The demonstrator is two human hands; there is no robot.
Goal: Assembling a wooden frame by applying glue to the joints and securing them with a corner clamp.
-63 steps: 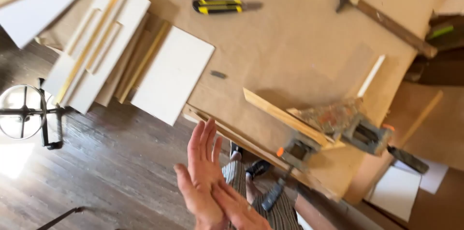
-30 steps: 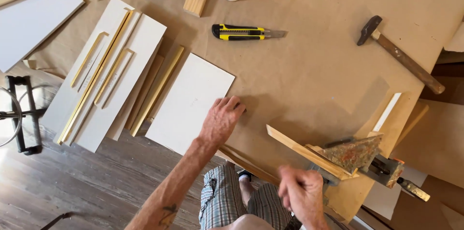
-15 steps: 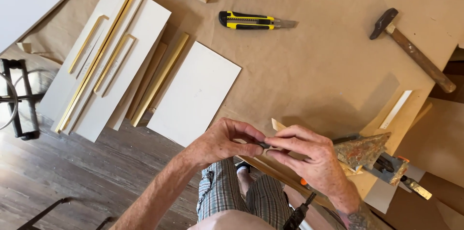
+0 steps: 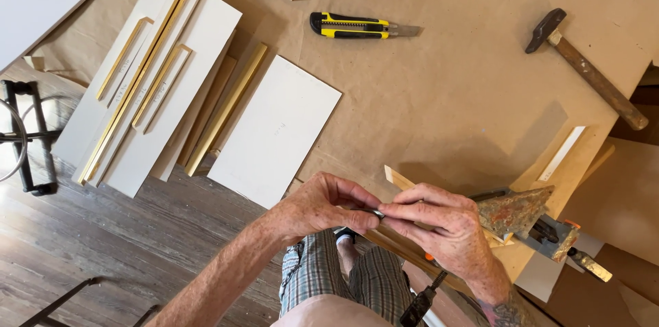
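Metal sliver (image 4: 376,212) (thin, grey) pinched between both hands' fingertips (image 4: 367,205).

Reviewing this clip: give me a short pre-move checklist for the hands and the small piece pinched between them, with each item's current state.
1. Left hand and right hand both in view: ok.
2. Both hands pinch the small dark piece at the fingertips: ok.
3. What the piece is: cannot tell.
4. Utility knife lies apart from the hands: ok.
5. Hammer lies flat on the brown paper: ok.
6. Clamp tight on the wooden strip: cannot tell.
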